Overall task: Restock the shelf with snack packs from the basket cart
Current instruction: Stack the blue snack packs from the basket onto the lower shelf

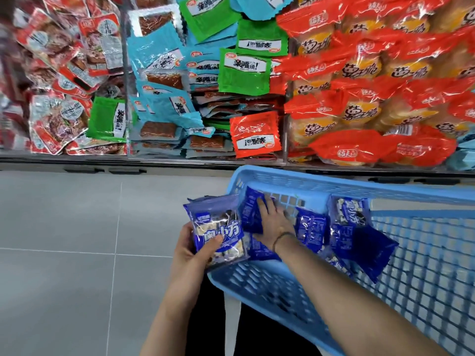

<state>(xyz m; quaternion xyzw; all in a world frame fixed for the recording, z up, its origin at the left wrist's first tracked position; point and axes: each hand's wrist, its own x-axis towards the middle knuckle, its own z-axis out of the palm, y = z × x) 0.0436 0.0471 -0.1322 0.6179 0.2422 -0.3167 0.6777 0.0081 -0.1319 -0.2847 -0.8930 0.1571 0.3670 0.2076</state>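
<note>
My left hand (191, 249) grips a small stack of blue snack packs (218, 228) at the near left corner of the light blue basket cart (295, 176), thumb across the front pack. Inside the basket, my right hand (271, 222) lies on another blue snack pack (250, 214), fingers spread over it. Several more blue packs (349, 227) lie loose on the basket floor to the right. Ahead, the shelf (180, 160) is divided by clear panels into bins heaped with snacks.
The left bin holds red and clear packs (59, 73), the middle bin blue, green and orange packs (205, 80), the right bin orange-wrapped cakes (372, 98). Grey tiled floor (77, 240) lies to the left of the basket.
</note>
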